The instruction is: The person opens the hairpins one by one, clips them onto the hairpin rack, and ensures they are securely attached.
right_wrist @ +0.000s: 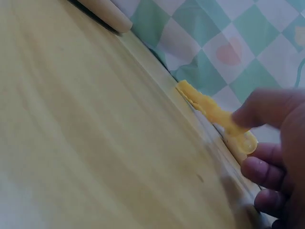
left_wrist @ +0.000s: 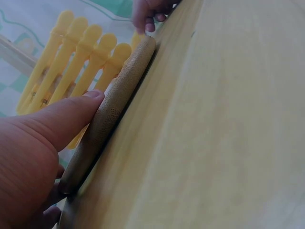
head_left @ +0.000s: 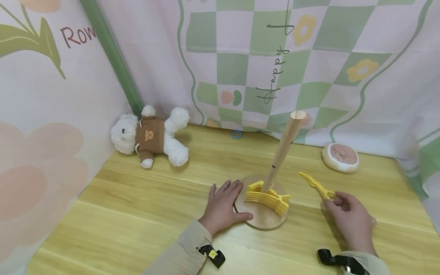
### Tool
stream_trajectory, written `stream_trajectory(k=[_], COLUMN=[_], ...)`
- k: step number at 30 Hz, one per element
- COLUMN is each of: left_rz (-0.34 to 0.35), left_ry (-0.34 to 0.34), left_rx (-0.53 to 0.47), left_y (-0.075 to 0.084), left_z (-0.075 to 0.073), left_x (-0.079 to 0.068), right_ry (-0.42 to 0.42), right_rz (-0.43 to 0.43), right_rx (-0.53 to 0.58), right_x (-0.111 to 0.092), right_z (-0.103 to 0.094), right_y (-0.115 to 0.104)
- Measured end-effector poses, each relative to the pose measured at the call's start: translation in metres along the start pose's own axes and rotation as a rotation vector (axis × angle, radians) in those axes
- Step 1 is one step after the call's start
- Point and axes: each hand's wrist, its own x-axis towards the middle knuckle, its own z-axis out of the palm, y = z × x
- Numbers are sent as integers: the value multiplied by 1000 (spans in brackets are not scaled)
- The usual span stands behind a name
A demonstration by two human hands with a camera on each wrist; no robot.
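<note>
A wooden stand with an upright dowel [head_left: 282,151] and a round base [head_left: 262,221] stands on the table. Several slim yellow plastic pieces [head_left: 266,200] sit side by side on the base, around the dowel's foot; their rounded ends show in the left wrist view. My left hand [head_left: 223,208] rests at the base's left edge, fingers extended, its thumb [left_wrist: 71,117] lying on the rim. To the right of the stand, my right hand [head_left: 352,219] pinches one end of a long yellow plastic piece [head_left: 314,184] with a jagged edge. Its far end points away, low over the table.
A white plush toy [head_left: 151,133] in a brown top lies at the back left. At the back right sits a round white-rimmed object [head_left: 340,157]. A small blue ring [head_left: 236,134] lies by the printed curtain [head_left: 233,68] behind the table [head_left: 137,214].
</note>
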Motion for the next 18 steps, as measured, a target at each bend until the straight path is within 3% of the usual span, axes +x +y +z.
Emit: stream_trajectory(k=[10,18], left_rz=[0,2], left_ry=[-2,3], left_rx=[-7,-15], left_y=[0,0], left_z=[0,-1], left_x=[0,0], right_ry=[71,91], right_rz=[60,6], right_rx=[126,206], right_x=[-12,-33], right_z=[0,10], right_y=[-3,-11])
